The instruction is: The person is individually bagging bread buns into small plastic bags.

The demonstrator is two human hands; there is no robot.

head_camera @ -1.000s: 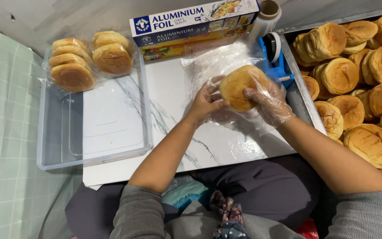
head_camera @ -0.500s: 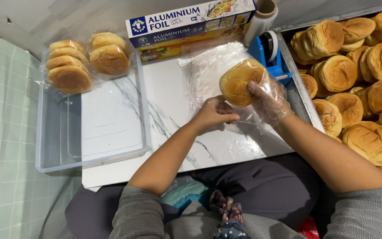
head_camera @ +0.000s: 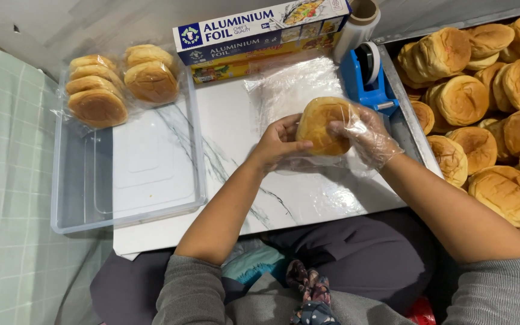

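Both hands hold one golden bun [head_camera: 323, 123] above a sheet of clear plastic wrap [head_camera: 296, 84] spread on the white marbled board [head_camera: 236, 156]. My left hand [head_camera: 278, 143], bare, grips the bun's left side. On the bun's right side is my right hand [head_camera: 365, 133], wearing a thin clear plastic glove, with film draped over the bun. Both hands are closed on the bun.
A clear plastic tray [head_camera: 127, 174] at left holds two wrapped packs of buns [head_camera: 121, 81]. A foil box [head_camera: 260, 30], a film roll [head_camera: 362, 21] and a blue tape dispenser [head_camera: 368, 75] stand at the back. Several loose buns [head_camera: 482, 108] are piled at right.
My left hand rose from the board to the bun's left side. The bun came down a little toward the board's middle, held in both hands.
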